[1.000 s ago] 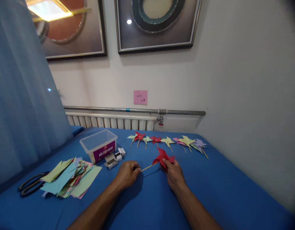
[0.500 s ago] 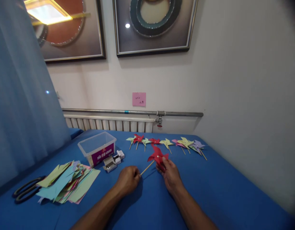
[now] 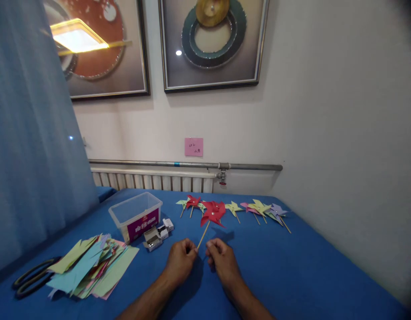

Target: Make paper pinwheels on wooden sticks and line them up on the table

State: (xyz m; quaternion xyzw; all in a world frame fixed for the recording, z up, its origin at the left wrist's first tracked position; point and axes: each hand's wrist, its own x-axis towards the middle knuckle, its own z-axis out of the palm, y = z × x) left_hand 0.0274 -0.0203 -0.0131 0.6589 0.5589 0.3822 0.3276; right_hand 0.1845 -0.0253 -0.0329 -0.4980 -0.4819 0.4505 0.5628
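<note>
A red paper pinwheel (image 3: 212, 214) on a thin wooden stick is held up above the blue table, its blades spread and facing me. My left hand (image 3: 183, 258) is closed around the lower end of the stick. Just to the right of the stick is my right hand (image 3: 223, 261), fingers curled and thumb drawn in, apart from the pinwheel; I see nothing in it. Behind the held pinwheel, a row of finished pinwheels lies along the table's far side, among them a red one (image 3: 193, 202), a yellow one (image 3: 259, 207) and a purple one (image 3: 276, 211).
To the left are a clear plastic tub (image 3: 135, 208) with a purple label, small open boxes (image 3: 153, 239) of metal pieces, a pile of coloured paper (image 3: 88, 266) and dark-handled scissors (image 3: 34, 276). A blue curtain (image 3: 35, 146) hangs at the left; the wall bounds the right.
My right hand has let go of the red blades and moved down beside the stick. The pinwheel now stands more upright in my left hand. The view has tilted slightly upward.
</note>
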